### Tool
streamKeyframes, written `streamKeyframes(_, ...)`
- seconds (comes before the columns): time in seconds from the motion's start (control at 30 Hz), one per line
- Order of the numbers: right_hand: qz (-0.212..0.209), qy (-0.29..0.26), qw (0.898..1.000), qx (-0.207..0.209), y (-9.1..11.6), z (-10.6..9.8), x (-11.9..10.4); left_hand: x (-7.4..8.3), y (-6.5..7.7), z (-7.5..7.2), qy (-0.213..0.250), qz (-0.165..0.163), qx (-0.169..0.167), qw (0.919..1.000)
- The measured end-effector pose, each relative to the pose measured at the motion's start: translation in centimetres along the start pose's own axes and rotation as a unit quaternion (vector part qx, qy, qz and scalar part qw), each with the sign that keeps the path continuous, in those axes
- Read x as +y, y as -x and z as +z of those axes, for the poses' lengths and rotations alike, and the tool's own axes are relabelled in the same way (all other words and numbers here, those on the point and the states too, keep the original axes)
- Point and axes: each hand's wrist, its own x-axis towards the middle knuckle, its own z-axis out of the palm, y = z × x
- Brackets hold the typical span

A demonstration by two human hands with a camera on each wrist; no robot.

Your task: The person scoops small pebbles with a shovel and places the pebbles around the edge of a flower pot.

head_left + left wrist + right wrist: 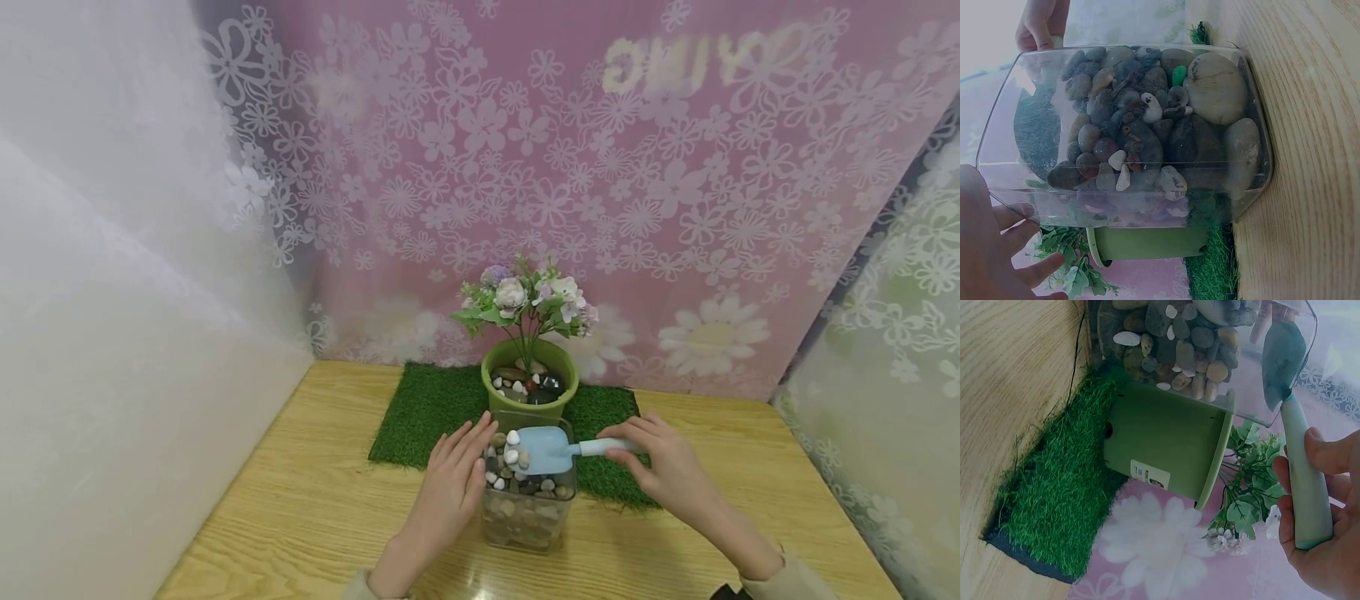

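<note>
My right hand (663,467) grips the pale handle of a small light-blue trowel (546,450). The trowel's blade lies level over a clear plastic container (522,546), with a few white and tan pebbles (512,456) near its tip. Inside the container are many stones (1141,134) of mixed sizes, some large ones at the bottom. My left hand (450,479) has its fingers extended, the fingertips at the container's left rim. Just behind stands a green flowerpot (564,398) holding artificial flowers (525,300) and several stones.
A mat of artificial grass (431,417) lies under the pot on the wooden table (300,500). Flower-printed pink cloth (525,183) hangs behind the table. Pale sheets (150,333) close off both sides.
</note>
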Motion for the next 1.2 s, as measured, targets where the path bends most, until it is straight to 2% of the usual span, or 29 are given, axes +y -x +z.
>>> streamKeyframes(0.23, 0.013, 0.015, 1.0, 0.008, -0.5, -0.3, -0.3, 0.0, 0.0, 0.0, -0.002, -0.002, -0.004, 1.0)
streamKeyframes(0.67, 0.015, 0.027, 0.998, 0.056, -1.9, -1.9, -0.3, 0.1, 0.0, 0.0, -0.006, -0.002, 0.003, 1.0)
streamKeyframes(1.2, 0.03, 0.033, 0.997, 0.059, -2.3, -2.1, 0.5, 0.1, 0.0, 0.1, -0.004, -0.005, 0.0, 1.0)
